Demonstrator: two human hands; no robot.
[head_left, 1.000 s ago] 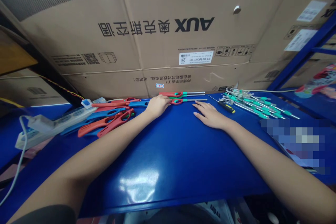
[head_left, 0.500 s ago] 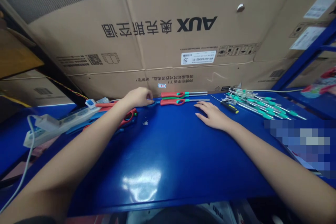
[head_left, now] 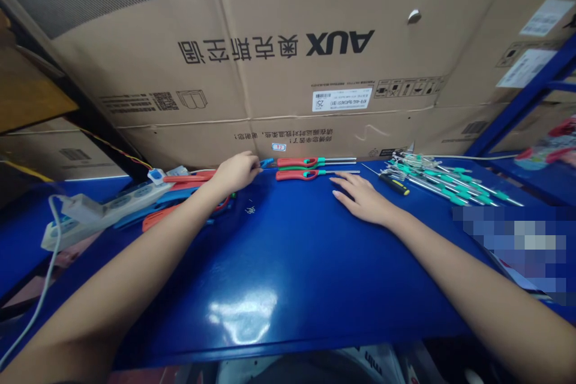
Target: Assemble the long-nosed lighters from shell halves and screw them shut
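Observation:
My left hand (head_left: 237, 173) is closed at the back of the blue table, fingers curled down. A blue lighter handle (head_left: 267, 163) pokes out past its fingertips; the rest is hidden behind the hand. Just right of it lie red stick lighters (head_left: 297, 175) with green triggers and metal tubes pointing right, a green one between them. My right hand (head_left: 363, 199) rests on the table with fingers spread, close to the tube of the front red lighter and holding nothing. Under my left wrist, red handles (head_left: 162, 217) and blue handles lie in a pile, partly covered.
A white power strip (head_left: 108, 207) with a plug and cable stands at left. On the right are a black-and-yellow screwdriver (head_left: 393, 183) and a heap of metal tubes with green parts (head_left: 454, 183). A large cardboard box (head_left: 270, 0) walls off the back. Small wire scraps (head_left: 249, 210) lie mid-table.
My left hand has turned slightly, and the blue handle end at its fingertips has risen a little toward the box. My right hand has stayed nearly still.

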